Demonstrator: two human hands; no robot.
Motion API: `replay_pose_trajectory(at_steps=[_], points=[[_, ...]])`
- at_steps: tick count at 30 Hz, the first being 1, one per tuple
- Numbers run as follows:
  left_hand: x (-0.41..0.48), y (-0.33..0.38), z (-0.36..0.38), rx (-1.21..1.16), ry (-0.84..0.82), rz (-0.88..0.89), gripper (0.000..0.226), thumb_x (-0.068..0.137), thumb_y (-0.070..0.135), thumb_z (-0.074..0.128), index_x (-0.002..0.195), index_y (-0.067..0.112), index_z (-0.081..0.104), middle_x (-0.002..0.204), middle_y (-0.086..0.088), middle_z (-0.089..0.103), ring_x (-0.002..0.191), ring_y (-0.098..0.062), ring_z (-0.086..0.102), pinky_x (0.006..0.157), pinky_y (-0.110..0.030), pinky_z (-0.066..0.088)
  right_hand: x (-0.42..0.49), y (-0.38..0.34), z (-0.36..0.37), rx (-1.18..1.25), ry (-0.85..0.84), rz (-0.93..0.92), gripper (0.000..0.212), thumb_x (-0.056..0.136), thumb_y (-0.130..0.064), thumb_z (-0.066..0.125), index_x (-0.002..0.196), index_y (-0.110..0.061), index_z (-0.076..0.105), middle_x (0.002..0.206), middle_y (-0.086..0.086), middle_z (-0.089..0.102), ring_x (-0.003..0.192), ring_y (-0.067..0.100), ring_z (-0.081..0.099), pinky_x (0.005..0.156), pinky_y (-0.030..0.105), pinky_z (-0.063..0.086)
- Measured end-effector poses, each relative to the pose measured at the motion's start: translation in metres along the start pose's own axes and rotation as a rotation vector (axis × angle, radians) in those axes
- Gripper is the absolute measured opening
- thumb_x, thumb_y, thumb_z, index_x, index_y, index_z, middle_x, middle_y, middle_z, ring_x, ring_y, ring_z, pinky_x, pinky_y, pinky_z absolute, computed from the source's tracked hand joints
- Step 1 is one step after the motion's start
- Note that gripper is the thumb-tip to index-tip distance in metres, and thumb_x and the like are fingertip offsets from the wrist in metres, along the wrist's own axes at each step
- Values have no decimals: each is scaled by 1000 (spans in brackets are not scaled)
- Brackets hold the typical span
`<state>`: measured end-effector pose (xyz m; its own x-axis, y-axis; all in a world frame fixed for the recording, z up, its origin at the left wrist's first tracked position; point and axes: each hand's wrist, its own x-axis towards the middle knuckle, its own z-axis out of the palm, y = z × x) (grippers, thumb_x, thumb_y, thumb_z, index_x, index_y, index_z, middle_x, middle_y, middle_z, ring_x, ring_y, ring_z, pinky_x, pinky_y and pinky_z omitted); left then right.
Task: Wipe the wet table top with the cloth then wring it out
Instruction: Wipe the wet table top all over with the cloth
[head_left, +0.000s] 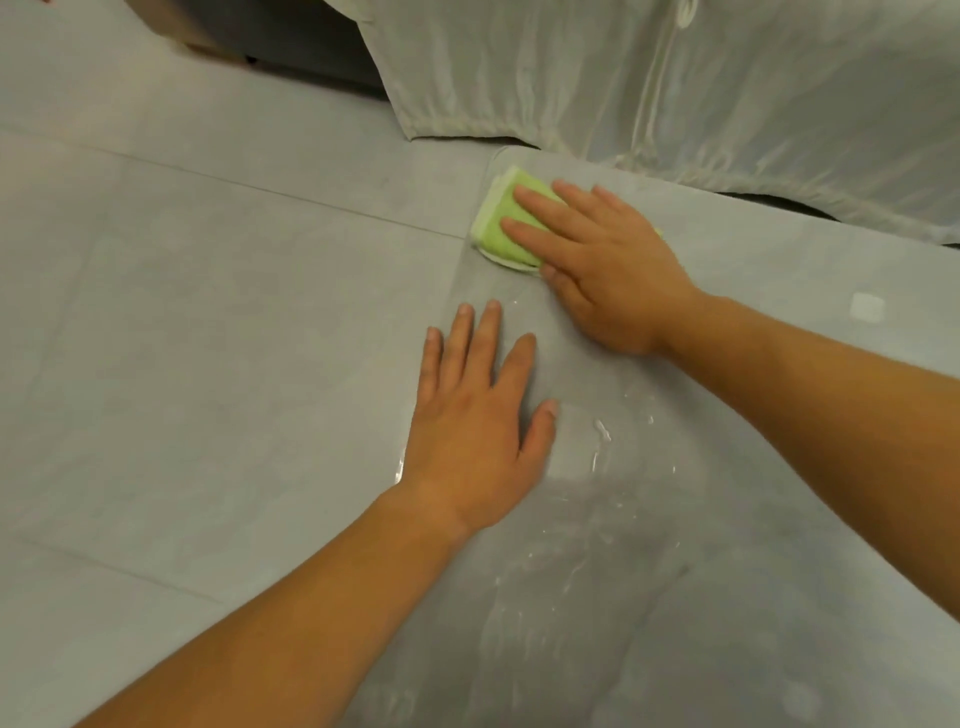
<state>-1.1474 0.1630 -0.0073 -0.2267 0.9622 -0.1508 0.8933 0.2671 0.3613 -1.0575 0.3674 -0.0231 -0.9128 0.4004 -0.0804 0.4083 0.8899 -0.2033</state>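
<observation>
Right hand (602, 265) lies flat w/ fingers spread, palm down on the green cloth (501, 221), pressing it onto the table top (779, 415) in the upper middle of the frame. No clenching, just an open flat press; fingers cover the cloth's right half. Cloth is folded, green on top w/ a pale underside showing at its lower edge. It sits at the table's far left corner, right by the rounded edge.

Left hand (480, 421) is flat too, fingers extended, holding nothing, palm resting at the table's left edge, center frame, near but apart from the right hand.

Wet streaks and droplets (602, 431) glint on the grey surface just right of the left hand and on toward the lower right. Grey tiled floor (182, 312) fills the left side. Sheer pale curtain (649, 78) hangs at upper right, behind the table.
</observation>
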Motion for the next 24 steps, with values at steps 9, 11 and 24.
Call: replay_pose_trajectory(at_steps=[9,11,24], points=[[-3,-9,9,24,0,33,66,99,50,31,155,18,26,166,-13,5,153,-30,-7,123,-51,-1,-11,-14,4,17,20,-31,51,103,-32,30,154,-27,34,164,2,25,150,36,24,120,51,18],[-4,-9,10,28,4,34,66,98,50,32,155,18,27,166,-14,6,153,-30,-6,123,-51,-2,-40,7,5,2,29,-56,50,102,-30,34,152,-26,38,163,3,29,149,36,28,119,52,23],[-41,3,1,-22,-43,94,56,100,45,30,147,17,41,164,-17,15,153,-30,1,122,-51,-4,-175,-11,17,71,91,231,50,102,-31,35,153,-28,35,163,3,27,150,35,25,119,55,23]])
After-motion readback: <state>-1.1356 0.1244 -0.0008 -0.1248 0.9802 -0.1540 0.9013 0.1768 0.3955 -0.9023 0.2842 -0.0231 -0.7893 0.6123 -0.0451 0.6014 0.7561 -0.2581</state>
